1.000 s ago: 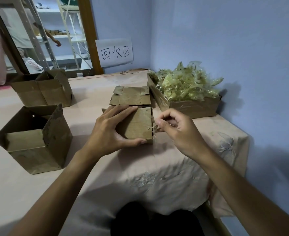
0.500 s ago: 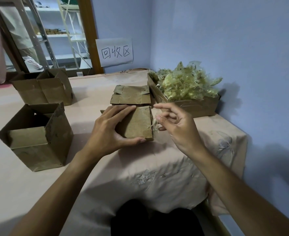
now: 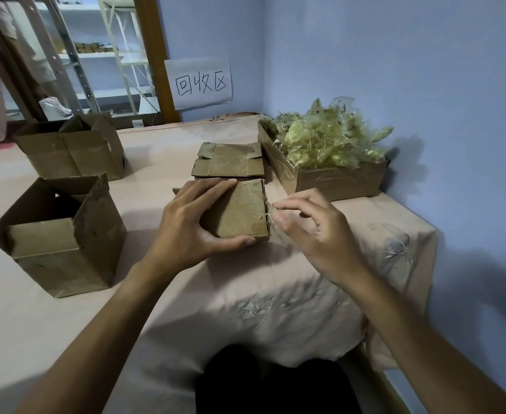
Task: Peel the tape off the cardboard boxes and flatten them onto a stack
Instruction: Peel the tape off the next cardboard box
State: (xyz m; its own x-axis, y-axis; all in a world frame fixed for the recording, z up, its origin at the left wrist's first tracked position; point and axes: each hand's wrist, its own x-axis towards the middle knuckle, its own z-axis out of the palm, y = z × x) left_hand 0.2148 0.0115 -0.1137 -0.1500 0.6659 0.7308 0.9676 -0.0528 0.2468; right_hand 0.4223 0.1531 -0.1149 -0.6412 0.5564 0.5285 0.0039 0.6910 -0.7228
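A small brown cardboard box [image 3: 239, 213] sits mid-table. My left hand [image 3: 186, 225] grips it, fingers over its top and thumb along its near edge. My right hand [image 3: 311, 231] is at the box's right edge, where thumb and forefinger pinch a strip of clear tape [image 3: 271, 212] that still clings to the edge. Behind the box lies a stack of flattened boxes [image 3: 229, 161]. Two open cardboard boxes stand at the left, one near [image 3: 57, 249] and one farther back [image 3: 72, 147].
A low cardboard box [image 3: 335, 180] heaped with crumpled peeled tape [image 3: 326, 138] stands at the right rear by the blue wall. The table's right edge drops off just right of my right hand. A paper sign [image 3: 199, 83] hangs on the back wall.
My right hand shifted a little along the box's right edge, working the tape loose. My left hand kept its hold and the box stayed in place.
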